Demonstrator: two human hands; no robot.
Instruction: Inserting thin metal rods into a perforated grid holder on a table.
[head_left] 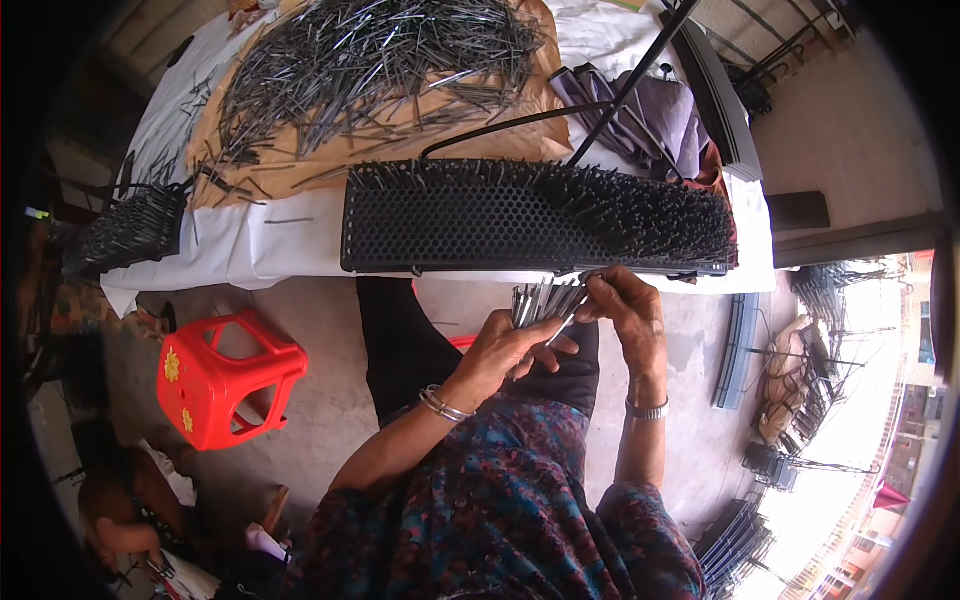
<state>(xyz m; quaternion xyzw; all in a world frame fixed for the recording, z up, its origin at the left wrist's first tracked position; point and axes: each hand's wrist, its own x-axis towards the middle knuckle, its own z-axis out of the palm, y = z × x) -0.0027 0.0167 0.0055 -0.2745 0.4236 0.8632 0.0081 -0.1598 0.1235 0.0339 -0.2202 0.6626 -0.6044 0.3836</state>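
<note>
My left hand [510, 345] is closed round a bundle of thin metal rods [540, 302], their ends fanning upward. Close beside it, my right hand [630, 308] pinches at the bundle's upper right; a slanting rod seems to be between its fingertips, though they partly hide it. Just beyond both hands, at the table's near edge, lies a long black rack with a honeycomb of holes [460, 225]. Dark rods stand packed in its right part [650, 215] and along its far edge, while the holes at left and centre show bare.
A heap of loose rods [380, 60] lies on brown paper [550, 110] over a white-covered table [250, 250]. Black bars [620, 95] slant behind the rack. A smaller rod-filled rack [135, 225] sits left. A red stool [215, 375] stands on the floor; purple cloth [670, 115] lies at right.
</note>
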